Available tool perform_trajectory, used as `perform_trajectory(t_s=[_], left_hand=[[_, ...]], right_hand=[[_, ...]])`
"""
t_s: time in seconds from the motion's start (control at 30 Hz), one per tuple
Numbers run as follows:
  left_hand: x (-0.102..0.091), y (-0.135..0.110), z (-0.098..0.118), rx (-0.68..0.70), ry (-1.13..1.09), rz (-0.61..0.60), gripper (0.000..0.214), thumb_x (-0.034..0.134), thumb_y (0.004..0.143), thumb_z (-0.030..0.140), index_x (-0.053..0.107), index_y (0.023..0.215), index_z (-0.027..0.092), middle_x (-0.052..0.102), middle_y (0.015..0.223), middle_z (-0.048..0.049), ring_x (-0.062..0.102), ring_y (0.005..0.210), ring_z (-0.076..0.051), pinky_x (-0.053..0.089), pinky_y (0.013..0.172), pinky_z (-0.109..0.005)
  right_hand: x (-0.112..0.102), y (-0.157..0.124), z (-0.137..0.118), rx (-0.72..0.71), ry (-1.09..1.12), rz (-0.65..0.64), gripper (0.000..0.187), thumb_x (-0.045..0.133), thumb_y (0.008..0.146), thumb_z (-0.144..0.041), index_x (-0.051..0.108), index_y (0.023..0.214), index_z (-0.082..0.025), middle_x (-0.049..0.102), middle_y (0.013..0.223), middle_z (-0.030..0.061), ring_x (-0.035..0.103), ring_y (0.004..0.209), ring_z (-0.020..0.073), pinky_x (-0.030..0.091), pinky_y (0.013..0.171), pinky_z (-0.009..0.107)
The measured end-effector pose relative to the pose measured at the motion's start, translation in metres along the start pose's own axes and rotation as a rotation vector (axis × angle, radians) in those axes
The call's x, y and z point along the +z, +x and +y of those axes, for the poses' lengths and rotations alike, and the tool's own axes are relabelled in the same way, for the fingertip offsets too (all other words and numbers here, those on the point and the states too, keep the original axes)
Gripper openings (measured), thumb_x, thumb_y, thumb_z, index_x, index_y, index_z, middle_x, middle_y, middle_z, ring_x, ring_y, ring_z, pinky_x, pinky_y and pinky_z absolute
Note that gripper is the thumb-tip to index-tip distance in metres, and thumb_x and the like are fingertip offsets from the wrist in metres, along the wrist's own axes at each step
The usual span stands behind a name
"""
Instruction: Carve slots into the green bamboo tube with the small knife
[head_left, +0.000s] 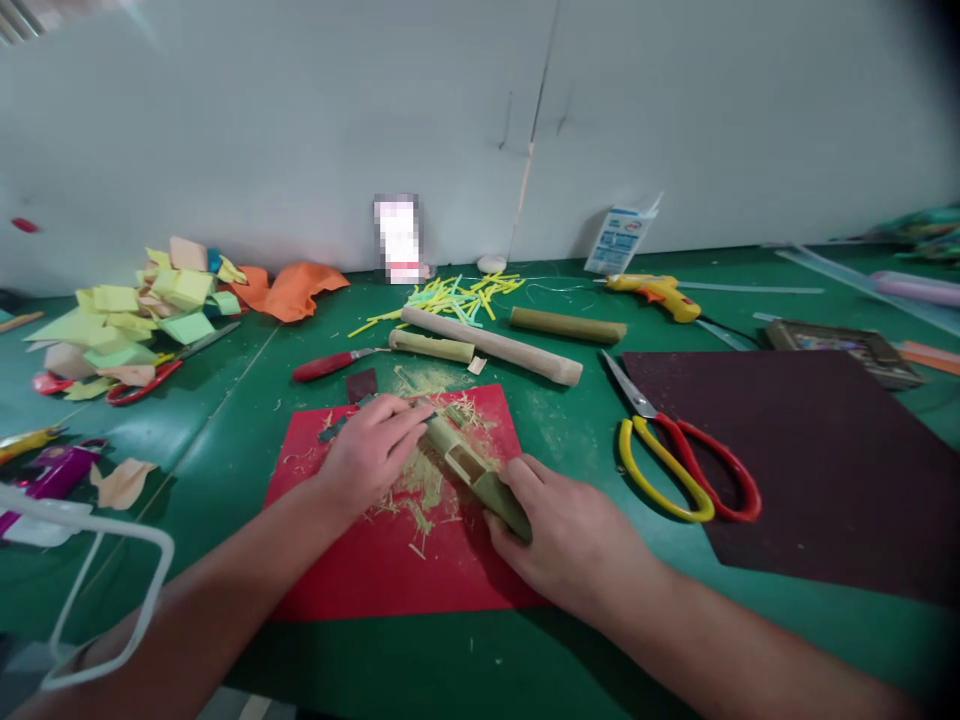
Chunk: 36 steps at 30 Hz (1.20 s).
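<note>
A green bamboo piece (469, 468) with a cut notch lies slanted on a red mat (390, 570), among pale shavings (420, 490). My right hand (566, 535) is closed round its near end and holds it down. My left hand (371, 448) is closed on a small dark-handled knife (337, 424) whose tip meets the far end of the bamboo.
Yellow and red scissors (675, 460) and a dark sheet (817, 470) lie to the right. Behind the mat are a wooden rod (491, 345), two bamboo sections (568, 325), a red-handled knife (330, 365), a yellow glue gun (656, 292) and coloured strips (457, 295). Foam scraps (142, 315) are piled far left.
</note>
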<state>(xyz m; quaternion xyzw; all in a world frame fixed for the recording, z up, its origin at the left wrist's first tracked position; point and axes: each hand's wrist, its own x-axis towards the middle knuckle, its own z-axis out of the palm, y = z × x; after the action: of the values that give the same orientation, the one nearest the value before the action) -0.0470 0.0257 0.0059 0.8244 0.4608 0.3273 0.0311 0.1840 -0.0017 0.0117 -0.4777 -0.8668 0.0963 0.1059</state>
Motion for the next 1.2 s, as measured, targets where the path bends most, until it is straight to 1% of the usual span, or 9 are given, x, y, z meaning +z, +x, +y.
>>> perform_trajectory(t_s=[0.1,0.27,0.47,0.53,0.67,0.8,0.93,1.07,1.2], left_hand=[[0.005,0.0,0.001,0.027,-0.008,-0.056,0.028,0.044,0.091,0.021,0.057,0.115,0.017,0.056,0.088,-0.0066,0.054,0.084,-0.016,0.048,0.076,-0.031],[0.006,0.003,0.009,0.042,-0.083,-0.091,0.023,0.043,0.091,0.022,0.063,0.102,0.015,0.054,0.079,-0.0046,0.053,0.074,-0.013,0.047,0.069,-0.028],[0.004,0.007,0.01,0.048,-0.011,-0.058,0.024,0.043,0.091,0.021,0.064,0.086,0.013,0.052,0.075,-0.0044,0.051,0.073,-0.014,0.044,0.069,-0.028],[0.003,0.006,0.009,0.064,-0.034,-0.085,0.023,0.043,0.091,0.021,0.064,0.086,0.013,0.052,0.075,-0.0043,0.05,0.072,-0.013,0.044,0.069,-0.027],[0.004,0.004,0.007,0.06,0.005,-0.051,0.023,0.043,0.091,0.022,0.063,0.085,0.014,0.052,0.077,-0.0044,0.05,0.073,-0.014,0.043,0.07,-0.028],[0.006,0.003,0.009,0.069,-0.012,-0.112,0.025,0.041,0.092,0.023,0.063,0.083,0.014,0.051,0.074,-0.0033,0.049,0.07,-0.013,0.043,0.067,-0.027],[0.007,0.004,0.007,0.054,0.024,-0.043,0.027,0.04,0.093,0.024,0.063,0.083,0.015,0.051,0.075,-0.0038,0.049,0.072,-0.014,0.042,0.067,-0.028],[0.009,0.003,0.006,0.072,-0.011,-0.09,0.026,0.04,0.093,0.024,0.062,0.084,0.015,0.05,0.074,-0.003,0.048,0.069,-0.013,0.042,0.065,-0.027],[0.01,0.002,0.007,0.072,-0.007,-0.057,0.025,0.039,0.093,0.024,0.062,0.09,0.015,0.051,0.076,-0.0042,0.05,0.072,-0.014,0.043,0.067,-0.029]], right_hand=[[0.0,0.0,-0.001,0.002,-0.004,0.012,0.012,0.048,0.077,-0.031,0.046,0.082,-0.02,0.058,0.08,0.0006,0.053,0.061,0.0134,0.024,0.049,0.028],[-0.001,0.0,-0.001,0.01,0.028,-0.015,0.012,0.049,0.077,-0.029,0.046,0.084,-0.02,0.058,0.081,0.0009,0.055,0.063,0.0139,0.026,0.049,0.027],[-0.003,0.0,-0.002,0.004,0.023,-0.025,0.011,0.048,0.078,-0.03,0.045,0.082,-0.02,0.058,0.08,0.0012,0.055,0.064,0.0146,0.027,0.051,0.028],[-0.003,0.0,-0.002,0.004,0.032,-0.034,0.011,0.047,0.078,-0.03,0.045,0.082,-0.02,0.058,0.08,0.001,0.055,0.064,0.0147,0.027,0.051,0.028],[-0.003,0.001,-0.002,0.016,0.041,-0.021,0.011,0.046,0.079,-0.031,0.044,0.082,-0.02,0.057,0.08,0.0008,0.054,0.063,0.0141,0.028,0.052,0.027],[-0.003,0.001,-0.002,0.026,0.043,-0.031,0.011,0.049,0.078,-0.03,0.045,0.081,-0.02,0.058,0.079,0.0008,0.053,0.062,0.0137,0.028,0.051,0.027],[-0.002,0.001,-0.001,0.038,0.054,-0.03,0.011,0.048,0.079,-0.031,0.047,0.082,-0.021,0.058,0.08,0.001,0.054,0.062,0.0139,0.029,0.051,0.027],[0.0,0.001,0.0,0.032,0.063,-0.021,0.011,0.049,0.079,-0.031,0.048,0.084,-0.021,0.058,0.081,0.001,0.054,0.063,0.0141,0.029,0.051,0.027],[0.0,0.0,0.0,0.039,0.071,-0.015,0.011,0.049,0.079,-0.031,0.048,0.083,-0.021,0.058,0.08,0.0007,0.053,0.062,0.0136,0.029,0.052,0.027]])
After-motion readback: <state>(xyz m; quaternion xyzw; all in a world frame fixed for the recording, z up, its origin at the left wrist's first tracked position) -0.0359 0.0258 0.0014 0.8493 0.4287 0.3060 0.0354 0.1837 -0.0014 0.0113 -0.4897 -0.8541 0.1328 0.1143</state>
